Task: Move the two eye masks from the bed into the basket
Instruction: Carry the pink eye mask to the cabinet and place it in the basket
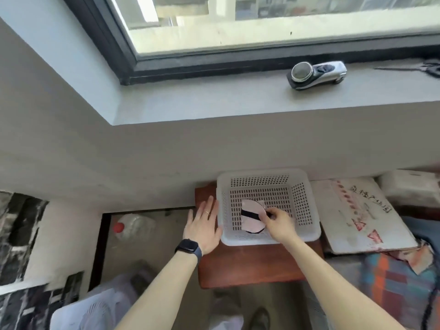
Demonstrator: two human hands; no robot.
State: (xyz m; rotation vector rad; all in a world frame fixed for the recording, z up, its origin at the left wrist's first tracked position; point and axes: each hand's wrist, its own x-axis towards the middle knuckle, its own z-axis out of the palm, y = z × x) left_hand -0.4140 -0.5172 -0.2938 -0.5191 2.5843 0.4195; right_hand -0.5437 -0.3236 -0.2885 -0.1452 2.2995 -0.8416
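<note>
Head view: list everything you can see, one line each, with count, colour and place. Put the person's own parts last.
basket: one, white, perforated, on the wooden stand
eye mask: one visible, pale pink with a black strap, inside the basket
wooden stand: one, reddish brown, below the window ledge
electric shaver: one, silver and black, on the window ledge
scissors: one, dark, far right of the ledge
plastic bottle: one, clear with a red cap, on the floor at left
flat box: one, white with red print, right of the basket
left hand: open, against the basket's left side, ring and dark watch
right hand: in the basket, pinching the eye mask
</note>
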